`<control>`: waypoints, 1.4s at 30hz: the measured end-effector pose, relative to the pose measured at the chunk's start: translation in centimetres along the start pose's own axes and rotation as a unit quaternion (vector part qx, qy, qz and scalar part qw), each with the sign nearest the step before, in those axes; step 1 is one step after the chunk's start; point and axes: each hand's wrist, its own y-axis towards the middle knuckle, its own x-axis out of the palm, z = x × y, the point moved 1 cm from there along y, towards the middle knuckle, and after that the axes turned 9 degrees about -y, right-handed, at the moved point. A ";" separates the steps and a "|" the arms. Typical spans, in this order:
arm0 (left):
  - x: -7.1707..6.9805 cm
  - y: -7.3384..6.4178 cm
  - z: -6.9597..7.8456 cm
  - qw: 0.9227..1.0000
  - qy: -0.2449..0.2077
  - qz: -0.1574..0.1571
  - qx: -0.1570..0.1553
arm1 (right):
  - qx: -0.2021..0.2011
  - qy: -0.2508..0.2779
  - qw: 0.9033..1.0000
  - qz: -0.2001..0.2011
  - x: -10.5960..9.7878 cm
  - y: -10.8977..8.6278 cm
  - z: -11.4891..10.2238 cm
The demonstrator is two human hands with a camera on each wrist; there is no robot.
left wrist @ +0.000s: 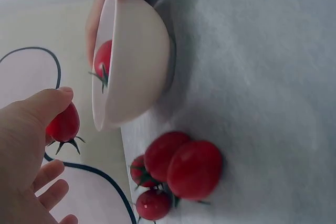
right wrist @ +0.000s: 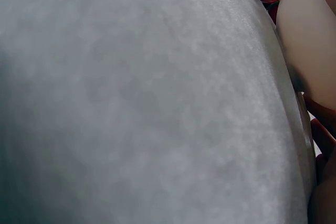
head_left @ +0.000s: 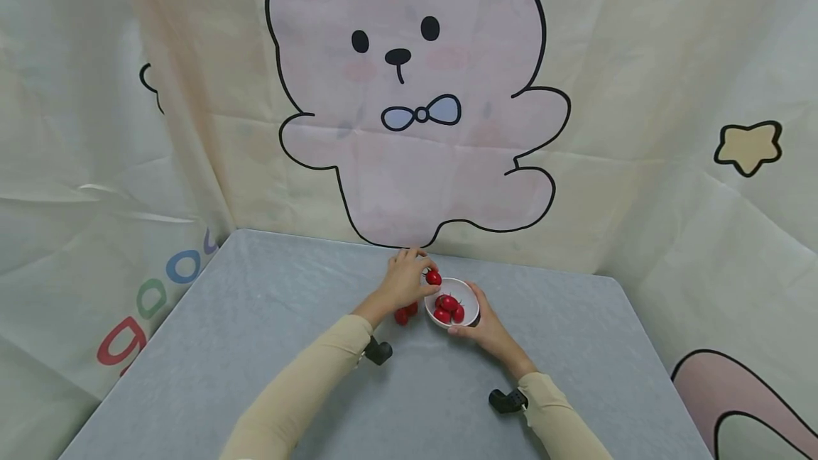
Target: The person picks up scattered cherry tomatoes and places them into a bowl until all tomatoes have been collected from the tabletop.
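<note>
My left hand (head_left: 404, 281) pinches a red cherry tomato (left wrist: 65, 124) with a green stem, held just above the left rim of a small white bowl (left wrist: 137, 61). My right hand (head_left: 487, 329) grips that bowl from the right side, its thumb at the near rim. Inside the bowl lie several cherry tomatoes (head_left: 449, 303); in the left wrist view only one shows past the rim. On the table left of the bowl, a small cluster of loose tomatoes (left wrist: 194, 169) sits below my left hand, partly covered by it in the head view.
A grey cloth-covered table (head_left: 255, 346) spreads around both arms. Behind it hangs a pale curtain (head_left: 639, 126) with a cartoon bear and a star. Black wrist cameras (head_left: 508, 401) are strapped at both sleeves.
</note>
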 end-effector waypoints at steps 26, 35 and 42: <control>2.9 1.7 3.5 0.998 0.047 -0.029 -0.009 | 0.009 -0.017 1.000 -0.004 -0.1 0.1 0.3; 3.1 1.7 3.9 0.998 0.061 -0.031 -0.005 | 0.009 -0.023 1.000 -0.003 -0.1 0.1 0.4; 3.3 1.5 4.0 0.997 0.061 -0.037 -0.012 | 0.001 -0.037 0.999 -0.012 -0.8 -0.6 -1.5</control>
